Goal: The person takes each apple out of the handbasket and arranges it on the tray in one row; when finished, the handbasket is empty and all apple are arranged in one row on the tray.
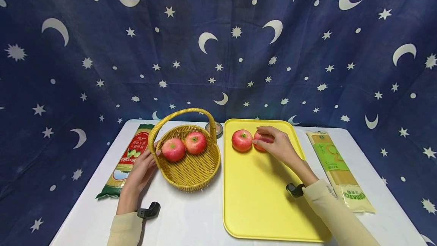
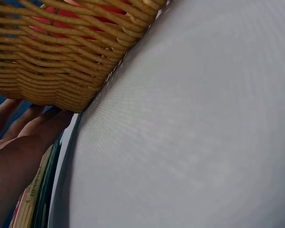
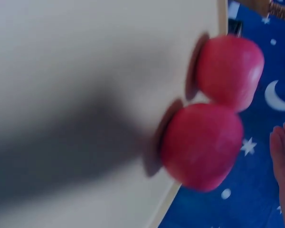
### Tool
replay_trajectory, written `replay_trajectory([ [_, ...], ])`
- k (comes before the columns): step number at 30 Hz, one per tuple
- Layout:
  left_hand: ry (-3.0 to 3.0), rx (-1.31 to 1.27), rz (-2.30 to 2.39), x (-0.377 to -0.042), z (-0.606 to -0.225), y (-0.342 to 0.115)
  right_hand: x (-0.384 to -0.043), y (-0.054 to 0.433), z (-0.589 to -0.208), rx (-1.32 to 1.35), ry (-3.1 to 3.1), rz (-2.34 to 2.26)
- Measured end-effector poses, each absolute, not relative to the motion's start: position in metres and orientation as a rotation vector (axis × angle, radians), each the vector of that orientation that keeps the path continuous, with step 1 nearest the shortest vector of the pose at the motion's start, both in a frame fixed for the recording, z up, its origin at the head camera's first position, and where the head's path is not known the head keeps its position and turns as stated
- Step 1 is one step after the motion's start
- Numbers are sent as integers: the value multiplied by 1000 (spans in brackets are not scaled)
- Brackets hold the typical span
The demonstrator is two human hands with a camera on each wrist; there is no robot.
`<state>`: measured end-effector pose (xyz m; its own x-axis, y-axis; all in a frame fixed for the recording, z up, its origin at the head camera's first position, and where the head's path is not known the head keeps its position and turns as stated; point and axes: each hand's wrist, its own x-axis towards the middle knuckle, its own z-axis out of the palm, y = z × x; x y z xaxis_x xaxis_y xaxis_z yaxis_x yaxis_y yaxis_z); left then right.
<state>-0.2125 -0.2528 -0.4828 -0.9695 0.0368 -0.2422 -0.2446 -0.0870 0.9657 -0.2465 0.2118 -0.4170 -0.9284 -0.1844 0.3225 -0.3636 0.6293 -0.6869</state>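
Note:
A yellow wicker basket [image 1: 191,172] with a tall arched handle holds two red apples, a left one [image 1: 173,150] and a right one [image 1: 196,142]. My left hand [image 1: 141,172] rests its fingers against the basket's left side near the handle's base; the left wrist view shows those fingers [image 2: 35,126] along the woven wall. On the yellow tray [image 1: 252,200] two more apples sit side by side. My right hand [image 1: 280,147] hovers over the right apple [image 1: 264,138], partly hiding it, beside the left apple [image 1: 242,140]. In the right wrist view the fingers are apart from the apple [image 3: 202,145].
A red and green noodle package [image 1: 131,155] lies left of the basket. Another noodle package [image 1: 336,166] lies right of the tray. A small round object [image 1: 218,129] stands behind the basket. A starry blue cloth [image 1: 218,48] hangs behind the white table [image 1: 184,219].

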Motion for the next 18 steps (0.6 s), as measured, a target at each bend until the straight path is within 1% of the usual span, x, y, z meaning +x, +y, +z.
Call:
replay_trajectory([
  [9,1975,-225,2180,-213,-483,-254,-239,170,-407,645,-2641,1240],
  [18,1982,-233,2165,-213,-483,-254,-236,139,-402,753,-2661,1218],
])
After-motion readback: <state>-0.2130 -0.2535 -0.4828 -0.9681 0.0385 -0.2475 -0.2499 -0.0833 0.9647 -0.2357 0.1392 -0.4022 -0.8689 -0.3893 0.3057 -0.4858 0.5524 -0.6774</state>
